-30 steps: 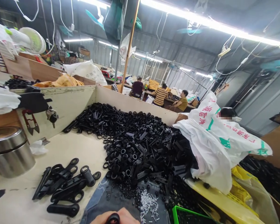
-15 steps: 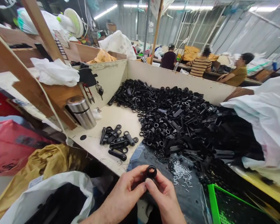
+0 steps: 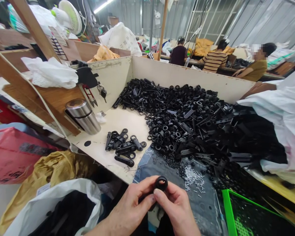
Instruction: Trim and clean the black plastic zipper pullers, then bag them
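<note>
My left hand (image 3: 130,209) and my right hand (image 3: 178,209) meet at the bottom centre, both pinched on one small black plastic part with a ring-shaped end (image 3: 160,183). The thumbs press together just under the ring. Beyond them lies a denim cloth (image 3: 201,203) with tiny white pins (image 3: 193,178) and small black rings scattered on it. A large heap of black plastic parts (image 3: 186,121) fills the cream-walled table. A small group of assembled black pieces (image 3: 124,147) lies to the left of the heap.
A steel canister (image 3: 83,116) lies by the left wall, with snips (image 3: 89,95) hanging above it. A green crate (image 3: 238,216) sits at lower right, white sacks (image 3: 285,121) at right, bags at lower left. Three people sit at benches in the background.
The view dropped from the far wall down to the table edge, and both hands came into view. In the last half second the hands and the part barely moved.
</note>
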### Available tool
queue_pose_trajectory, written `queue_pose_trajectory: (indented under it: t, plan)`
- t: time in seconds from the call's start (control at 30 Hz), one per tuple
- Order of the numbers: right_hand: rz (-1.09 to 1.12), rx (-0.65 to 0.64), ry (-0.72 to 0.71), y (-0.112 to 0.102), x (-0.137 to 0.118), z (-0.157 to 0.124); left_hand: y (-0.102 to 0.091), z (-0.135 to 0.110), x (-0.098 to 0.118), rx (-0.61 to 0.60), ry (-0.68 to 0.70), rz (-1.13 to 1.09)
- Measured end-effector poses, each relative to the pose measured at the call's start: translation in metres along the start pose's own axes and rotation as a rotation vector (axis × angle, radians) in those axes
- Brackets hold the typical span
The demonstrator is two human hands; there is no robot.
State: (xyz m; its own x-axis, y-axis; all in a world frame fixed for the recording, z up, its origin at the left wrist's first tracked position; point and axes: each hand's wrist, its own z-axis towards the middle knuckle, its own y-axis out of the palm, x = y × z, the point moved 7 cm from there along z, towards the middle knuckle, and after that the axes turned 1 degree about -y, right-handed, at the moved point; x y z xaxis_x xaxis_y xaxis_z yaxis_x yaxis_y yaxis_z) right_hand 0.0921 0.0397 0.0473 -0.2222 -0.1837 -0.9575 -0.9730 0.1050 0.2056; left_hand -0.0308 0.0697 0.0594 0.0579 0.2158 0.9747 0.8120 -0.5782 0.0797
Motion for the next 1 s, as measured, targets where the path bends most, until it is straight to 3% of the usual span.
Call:
queue_pose_trajectory:
  t: [0.2, 0.4, 0.67, 0.8, 1.0]
  plan:
    - [-0.059, -0.034, -0.075, 0.005, -0.005, -0.002, -0.003, 0.001, -0.005, 0.016, -0.006, -0.114]
    - [-0.099, -0.037, -0.059, 0.005, -0.004, -0.005, -0.004, -0.004, -0.003, -0.017, -0.037, -0.069]
    - [-0.208, -0.022, -0.139, 0.006, -0.009, -0.010, -0.004, -0.010, -0.009, 0.051, -0.027, -0.014]
    - [-0.216, 0.010, -0.106, 0.005, -0.005, -0.010, -0.003, -0.013, -0.011, 0.049, -0.062, -0.036]
    - [-0.026, -0.038, -0.004, 0.008, -0.001, -0.009, 0.003, -0.009, -0.005, -0.012, -0.055, -0.063]
